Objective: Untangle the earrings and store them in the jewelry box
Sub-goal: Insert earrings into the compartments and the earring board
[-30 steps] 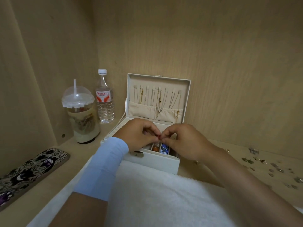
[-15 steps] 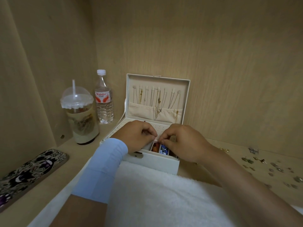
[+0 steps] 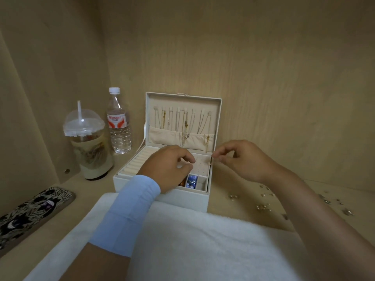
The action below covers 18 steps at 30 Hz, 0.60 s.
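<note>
Jewelry box point(image 3: 182, 197), lid raised, at mid-shelf point(image 3: 91, 187); loose earrings point(image 3: 263, 206) lie toward the right edge. Left hand point(image 3: 168, 169) curls over the box's perforated panel point(image 3: 202, 167); right hand point(image 3: 243, 161) pinches thumb to forefinger beside the box's right rim, anything held indiscernible.

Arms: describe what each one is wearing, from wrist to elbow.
The left arm wears a light blue sleeve, snug, with a seam across it, covering wrist and part of the forearm. The right arm is bare; no watch or bracelet shows.
</note>
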Each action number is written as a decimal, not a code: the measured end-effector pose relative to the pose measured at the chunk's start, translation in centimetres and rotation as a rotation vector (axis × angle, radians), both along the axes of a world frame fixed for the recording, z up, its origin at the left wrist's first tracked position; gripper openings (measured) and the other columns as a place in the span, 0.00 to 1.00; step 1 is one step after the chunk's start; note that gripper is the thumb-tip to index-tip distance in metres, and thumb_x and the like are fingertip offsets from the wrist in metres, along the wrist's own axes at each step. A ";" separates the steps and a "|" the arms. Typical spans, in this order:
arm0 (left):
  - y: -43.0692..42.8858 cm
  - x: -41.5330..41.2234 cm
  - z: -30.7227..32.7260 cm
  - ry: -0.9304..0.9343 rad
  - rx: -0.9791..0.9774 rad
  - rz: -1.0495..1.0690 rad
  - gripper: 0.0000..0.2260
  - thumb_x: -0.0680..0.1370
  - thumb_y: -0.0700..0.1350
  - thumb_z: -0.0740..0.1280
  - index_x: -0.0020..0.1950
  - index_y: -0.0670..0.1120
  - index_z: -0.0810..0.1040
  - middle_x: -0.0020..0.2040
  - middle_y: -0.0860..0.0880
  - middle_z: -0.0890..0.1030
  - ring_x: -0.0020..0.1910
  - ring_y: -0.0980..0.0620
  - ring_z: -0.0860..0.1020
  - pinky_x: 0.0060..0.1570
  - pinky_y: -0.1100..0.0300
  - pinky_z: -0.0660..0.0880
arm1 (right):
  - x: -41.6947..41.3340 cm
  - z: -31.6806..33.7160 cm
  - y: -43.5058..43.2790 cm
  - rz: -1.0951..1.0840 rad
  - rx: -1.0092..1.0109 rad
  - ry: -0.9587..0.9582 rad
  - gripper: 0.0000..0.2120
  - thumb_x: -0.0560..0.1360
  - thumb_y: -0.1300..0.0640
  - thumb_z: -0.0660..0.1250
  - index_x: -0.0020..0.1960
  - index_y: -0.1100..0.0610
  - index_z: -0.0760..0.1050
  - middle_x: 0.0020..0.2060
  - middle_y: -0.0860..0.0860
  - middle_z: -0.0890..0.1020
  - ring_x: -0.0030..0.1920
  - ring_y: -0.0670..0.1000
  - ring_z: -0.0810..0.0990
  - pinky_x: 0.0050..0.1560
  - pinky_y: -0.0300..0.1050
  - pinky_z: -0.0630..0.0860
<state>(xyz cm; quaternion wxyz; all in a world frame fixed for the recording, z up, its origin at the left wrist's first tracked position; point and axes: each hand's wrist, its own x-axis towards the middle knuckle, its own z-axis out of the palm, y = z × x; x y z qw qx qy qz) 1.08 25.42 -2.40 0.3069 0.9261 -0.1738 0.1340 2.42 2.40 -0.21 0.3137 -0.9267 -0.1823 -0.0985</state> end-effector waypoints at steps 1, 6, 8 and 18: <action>-0.7 -0.3 0.0 -0.015 -0.026 -0.021 0.06 0.77 0.48 0.68 0.51 0.58 0.81 0.52 0.60 0.78 0.53 0.59 0.76 0.56 0.59 0.73 | -0.2 0.1 -0.8 -0.011 -0.009 0.022 0.06 0.77 0.56 0.70 0.49 0.47 0.84 0.46 0.41 0.82 0.39 0.31 0.76 0.42 0.30 0.67; -5.4 -0.9 0.0 -0.046 0.115 -0.142 0.07 0.77 0.48 0.67 0.53 0.57 0.82 0.50 0.59 0.80 0.53 0.57 0.75 0.58 0.58 0.73 | -1.1 -1.4 -3.9 -0.077 -0.325 0.191 0.06 0.74 0.55 0.71 0.47 0.45 0.84 0.42 0.39 0.82 0.48 0.43 0.81 0.55 0.42 0.78; -7.4 -0.6 -0.1 -0.058 0.290 -0.132 0.09 0.76 0.50 0.67 0.54 0.59 0.81 0.53 0.56 0.79 0.56 0.53 0.73 0.60 0.57 0.70 | -1.6 -2.4 -4.4 -0.092 -0.385 0.213 0.06 0.71 0.51 0.74 0.47 0.42 0.84 0.41 0.38 0.81 0.47 0.41 0.80 0.53 0.40 0.77; -11.7 0.8 -1.4 -0.032 0.765 -0.132 0.12 0.77 0.57 0.63 0.58 0.60 0.82 0.55 0.56 0.82 0.61 0.49 0.71 0.67 0.56 0.57 | -1.7 -4.1 -5.4 -0.066 -0.357 0.226 0.08 0.70 0.48 0.76 0.49 0.43 0.85 0.47 0.39 0.85 0.50 0.43 0.81 0.51 0.42 0.77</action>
